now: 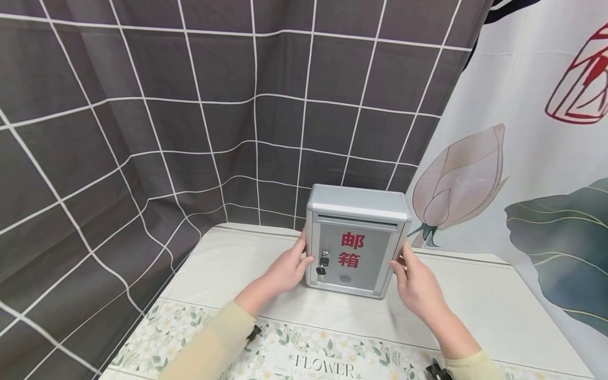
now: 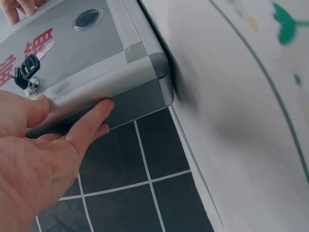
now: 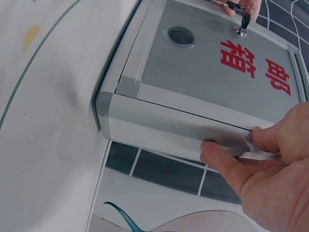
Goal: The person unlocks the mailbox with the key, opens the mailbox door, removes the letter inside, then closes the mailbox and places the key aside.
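A silver metal mailbox (image 1: 375, 258) with red characters and a slot near its top stands upright on the white-covered table. My left hand (image 1: 286, 268) grips its left side, thumb at the front edge and fingers along the side wall. On the opposite side my right hand (image 1: 418, 282) holds it the same way, with the thumb (image 3: 266, 139) on the front frame. Keys (image 2: 28, 68) hang from the lock on the door's left part. Low on the door is a small round window (image 3: 179, 36).
Behind the table hangs a dark curtain (image 1: 280, 63) with a white grid. A white curtain with a lotus print (image 1: 458, 179) hangs at the right. Across the table's front runs a floral cloth band (image 1: 304, 351) lettered FLOWER.
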Available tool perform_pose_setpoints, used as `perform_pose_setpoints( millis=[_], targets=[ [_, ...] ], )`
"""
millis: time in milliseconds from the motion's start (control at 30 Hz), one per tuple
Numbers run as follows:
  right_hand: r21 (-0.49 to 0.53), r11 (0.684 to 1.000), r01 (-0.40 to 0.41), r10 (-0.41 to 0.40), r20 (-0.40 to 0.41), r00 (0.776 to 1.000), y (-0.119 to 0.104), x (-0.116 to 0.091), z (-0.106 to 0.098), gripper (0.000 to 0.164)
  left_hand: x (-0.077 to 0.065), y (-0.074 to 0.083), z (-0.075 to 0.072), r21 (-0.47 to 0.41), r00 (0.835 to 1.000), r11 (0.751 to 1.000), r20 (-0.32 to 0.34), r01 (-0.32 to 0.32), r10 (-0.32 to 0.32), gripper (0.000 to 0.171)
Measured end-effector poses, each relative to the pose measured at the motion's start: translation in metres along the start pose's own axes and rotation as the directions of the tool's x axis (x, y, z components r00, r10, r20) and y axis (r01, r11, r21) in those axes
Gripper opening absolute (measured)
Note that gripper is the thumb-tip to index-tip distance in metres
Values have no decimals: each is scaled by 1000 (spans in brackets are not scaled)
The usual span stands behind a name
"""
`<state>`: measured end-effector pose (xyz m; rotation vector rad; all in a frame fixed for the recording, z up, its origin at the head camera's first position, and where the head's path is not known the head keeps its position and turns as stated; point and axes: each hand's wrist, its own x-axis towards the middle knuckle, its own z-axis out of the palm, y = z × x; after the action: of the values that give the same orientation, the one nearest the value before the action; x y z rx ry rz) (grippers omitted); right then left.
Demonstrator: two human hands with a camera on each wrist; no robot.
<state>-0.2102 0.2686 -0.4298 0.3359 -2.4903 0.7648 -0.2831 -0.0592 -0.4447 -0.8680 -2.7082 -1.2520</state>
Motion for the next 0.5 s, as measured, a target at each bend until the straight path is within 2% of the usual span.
perform_pose_setpoints(
  millis=[200,500],
  targets=[
    [-3,1000,8,-8,-24,1000,5,1,-3,61,8,0,6,1,1000,1000,8,-24,24,83],
    [-14,1000,6,-7,-43,999,8,-2,-5,70,16,-3,12,-7,1000,1000,28,-9,9,82]
  ],
)
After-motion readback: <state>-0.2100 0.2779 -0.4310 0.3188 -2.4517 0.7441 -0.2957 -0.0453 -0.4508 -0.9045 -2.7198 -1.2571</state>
